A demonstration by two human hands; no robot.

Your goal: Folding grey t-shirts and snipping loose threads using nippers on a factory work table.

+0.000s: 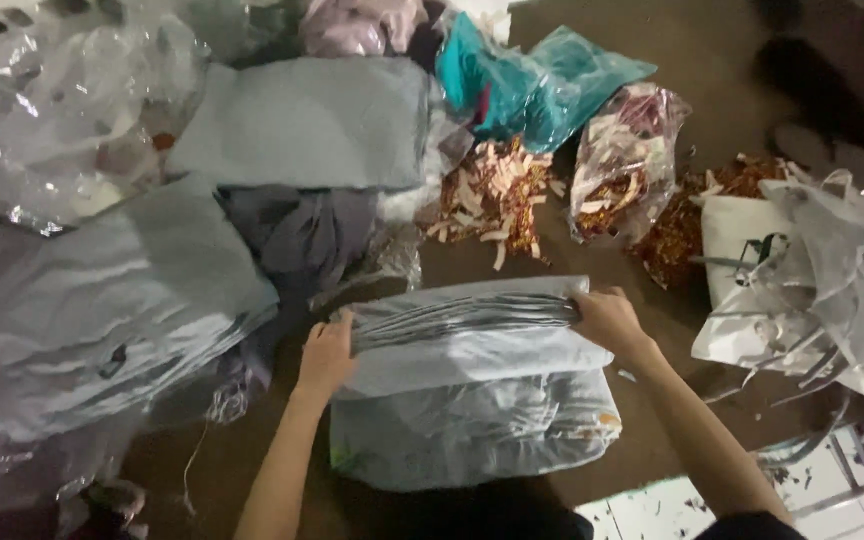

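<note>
Both hands, left (327, 355) and right (607, 318), pinch the ends of a folded grey stack (467, 335). It looks soft, floppy, probably light; best gripped at both ends.

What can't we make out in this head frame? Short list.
- Left hand fingertips: head view, tucked behind the edge of the folded grey fabric stack.
- Right hand grip: fingers curl into the stack's folds, so contact is hidden.
- Clear bag under the stack: contents blurred by glare.
- Teal bag contents: plastic hides them.
- Top-right corner: dark and blurred.
</note>
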